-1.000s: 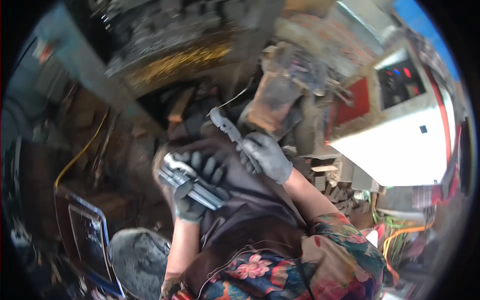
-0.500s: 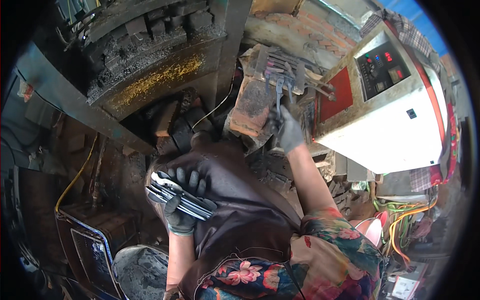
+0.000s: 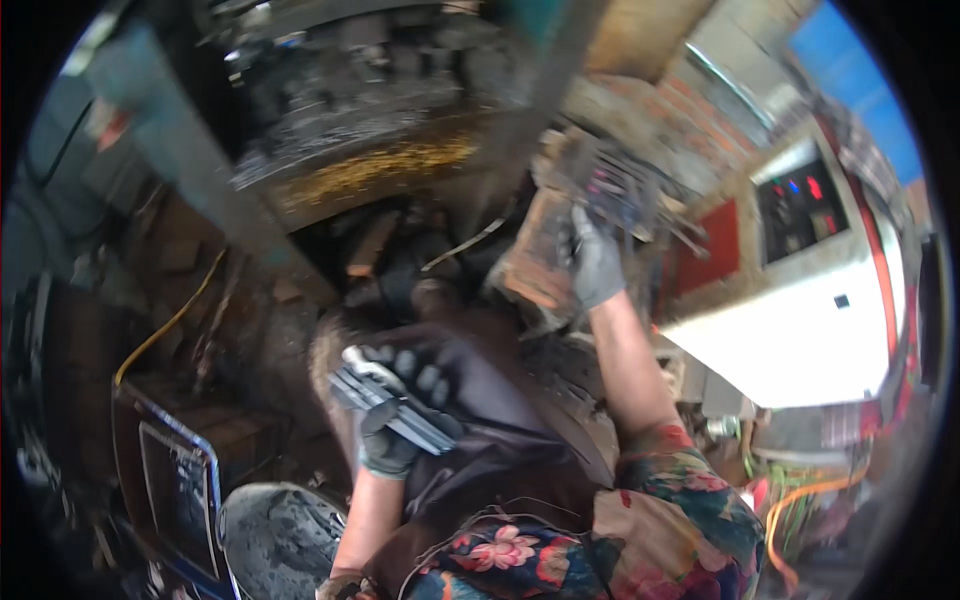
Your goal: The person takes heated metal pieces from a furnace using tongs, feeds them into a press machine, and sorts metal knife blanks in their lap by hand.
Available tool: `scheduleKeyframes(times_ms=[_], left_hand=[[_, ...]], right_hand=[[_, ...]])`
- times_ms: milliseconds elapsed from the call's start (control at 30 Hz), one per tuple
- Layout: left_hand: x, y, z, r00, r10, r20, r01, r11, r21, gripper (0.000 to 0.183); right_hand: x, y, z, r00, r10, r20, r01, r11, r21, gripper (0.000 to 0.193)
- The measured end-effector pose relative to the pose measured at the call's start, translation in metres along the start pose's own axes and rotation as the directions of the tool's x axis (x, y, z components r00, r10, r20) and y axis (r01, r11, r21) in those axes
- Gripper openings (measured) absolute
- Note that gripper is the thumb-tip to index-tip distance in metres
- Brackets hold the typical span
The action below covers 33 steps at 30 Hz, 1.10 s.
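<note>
My left hand (image 3: 392, 445) wears a dark glove and is closed round a bundle of slim grey metal pieces (image 3: 405, 415), held above the dark brown apron (image 3: 480, 375). A paler piece with a rounded end lies uppermost in the bundle. Stretched forward, my gloved right hand (image 3: 597, 265) is at the side of a reddish brick block (image 3: 540, 255). Its fingers are smeared by motion, so I cannot make out whether anything is in them. Just beyond it, several long metal tools (image 3: 615, 180) lie on the block's far part, also blurred.
A white cabinet (image 3: 790, 320) with a lit control panel (image 3: 803, 205) stands at the right. Ahead on the left is a heavy machine frame (image 3: 190, 150), with yellow grains (image 3: 375, 170) on its ledge. A round grey-lined container (image 3: 280, 545) stands at the lower left.
The whole view has shifted and blurred, with the scene sitting further right in it. The pliers-like tool seen at my right hand earlier no longer shows clearly. My left hand keeps its bundle.
</note>
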<state>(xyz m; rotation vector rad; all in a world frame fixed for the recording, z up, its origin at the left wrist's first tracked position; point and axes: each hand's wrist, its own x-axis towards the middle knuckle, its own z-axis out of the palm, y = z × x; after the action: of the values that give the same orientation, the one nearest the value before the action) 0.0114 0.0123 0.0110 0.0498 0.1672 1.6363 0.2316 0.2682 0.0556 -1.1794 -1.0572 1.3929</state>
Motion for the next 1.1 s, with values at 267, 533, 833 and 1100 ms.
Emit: scheduleKeyframes(times_ms=[267,533,833,1100], left_hand=[[-0.005,0.002,-0.017,0.997,-0.040,0.071,0.049,0.990,-0.135,0.066],[-0.007,0.003,-0.015,0.988,-0.064,0.139,0.085,0.984,-0.155,0.075],[-0.015,0.018,0.005,0.998,0.032,-0.057,-0.025,0.992,0.120,0.042],[-0.011,0.001,-0.012,1.000,0.000,0.024,0.000,1.000,-0.016,0.067]], right_hand=[[0.060,-0.084,0.236,0.812,-0.004,0.584,0.087,0.990,-0.115,0.037],[-0.100,-0.040,0.220,0.841,-0.250,0.480,0.372,0.911,-0.179,0.042],[-0.141,-0.020,0.218,0.638,-0.014,0.770,0.080,0.996,-0.048,0.022],[0.002,0.056,-0.035,0.982,0.187,0.036,-0.165,0.738,0.655,0.037]])
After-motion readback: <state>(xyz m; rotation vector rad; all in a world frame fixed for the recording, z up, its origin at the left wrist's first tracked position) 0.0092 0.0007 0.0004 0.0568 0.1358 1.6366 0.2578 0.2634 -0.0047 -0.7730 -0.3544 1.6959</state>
